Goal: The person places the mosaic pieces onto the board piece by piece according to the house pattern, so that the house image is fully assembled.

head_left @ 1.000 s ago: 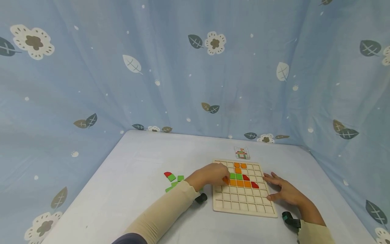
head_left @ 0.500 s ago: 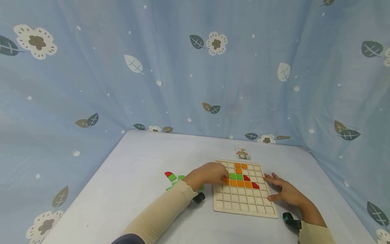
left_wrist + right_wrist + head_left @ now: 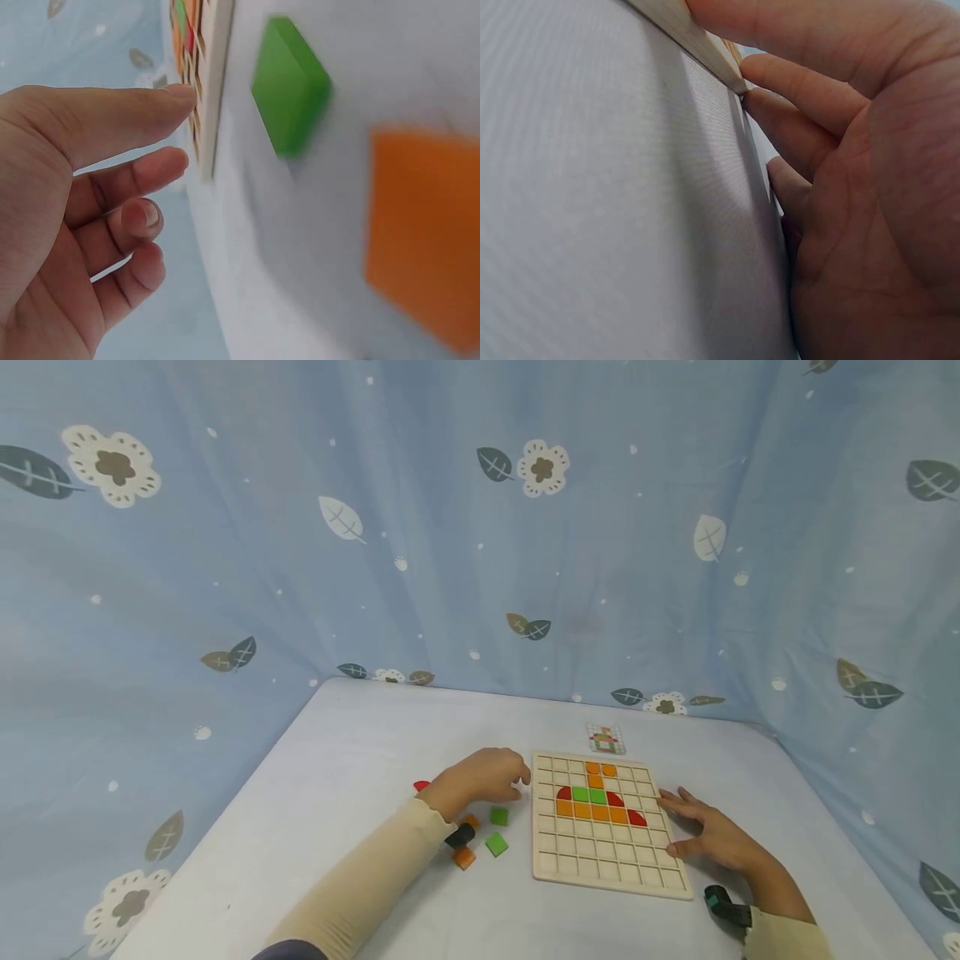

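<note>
My left hand point(image 3: 483, 777) hovers over the table just left of the wooden grid board point(image 3: 585, 868), its fingers loosely bent and holding nothing. In the left wrist view its thumb and fingers stand apart, near a green square tile point(image 3: 283, 94) and an orange tile point(image 3: 420, 225). My right hand point(image 3: 712, 837) touches the board's right edge with spread, fairly straight fingers; the right wrist view shows the fingertips on the board's side point(image 3: 694, 37). On the board lie orange round tiles point(image 3: 592, 768), orange squares point(image 3: 600, 813), green squares point(image 3: 581, 795) and red quarter-round tiles point(image 3: 636, 818).
Behind the board lies a small picture card point(image 3: 605, 739). Loose tiles are scattered left of the board, among them a green square point(image 3: 497, 843), an orange one point(image 3: 464, 858) and a red piece point(image 3: 421, 786) partly hidden by the left hand. A patterned blue curtain point(image 3: 420, 568) hangs behind the table.
My left hand has lifted off the board and moved left, uncovering a red quarter-round tile above the row's left orange square. My right hand stays at the board's edge.
</note>
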### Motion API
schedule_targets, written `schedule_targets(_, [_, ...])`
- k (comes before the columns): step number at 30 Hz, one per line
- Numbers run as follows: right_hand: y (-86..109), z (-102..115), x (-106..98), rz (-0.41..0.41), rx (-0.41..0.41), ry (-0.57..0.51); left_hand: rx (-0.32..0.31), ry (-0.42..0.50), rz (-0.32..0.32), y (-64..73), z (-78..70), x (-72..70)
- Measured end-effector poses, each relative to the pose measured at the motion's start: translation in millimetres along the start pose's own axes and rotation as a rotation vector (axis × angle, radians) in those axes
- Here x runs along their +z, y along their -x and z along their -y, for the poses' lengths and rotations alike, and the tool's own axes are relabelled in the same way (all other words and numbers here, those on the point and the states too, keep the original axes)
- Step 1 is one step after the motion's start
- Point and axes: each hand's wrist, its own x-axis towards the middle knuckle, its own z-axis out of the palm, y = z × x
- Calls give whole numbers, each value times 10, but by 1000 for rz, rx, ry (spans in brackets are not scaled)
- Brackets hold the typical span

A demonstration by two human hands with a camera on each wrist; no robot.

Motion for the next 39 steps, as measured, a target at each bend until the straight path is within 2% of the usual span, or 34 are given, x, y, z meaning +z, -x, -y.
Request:
schedule_targets(10, [-11,-28,-20,-1,-7,-10,-31,-25,-44,309,366,-75])
schedule_targets(15, [12,-1,-36,2,6,5,-50,-12,-43,424,516,-69])
schedule_targets(23, [36,32,-44,11,22,20,-92,60,-69,574,633,-17])
schedule_targets(33, [24,5,-23,16,-36,-62,-156,132,-100,833,804,13])
schedule_targets(39, [29,-5,-17,17,-36,-51,-177,175,-101,990,874,48])
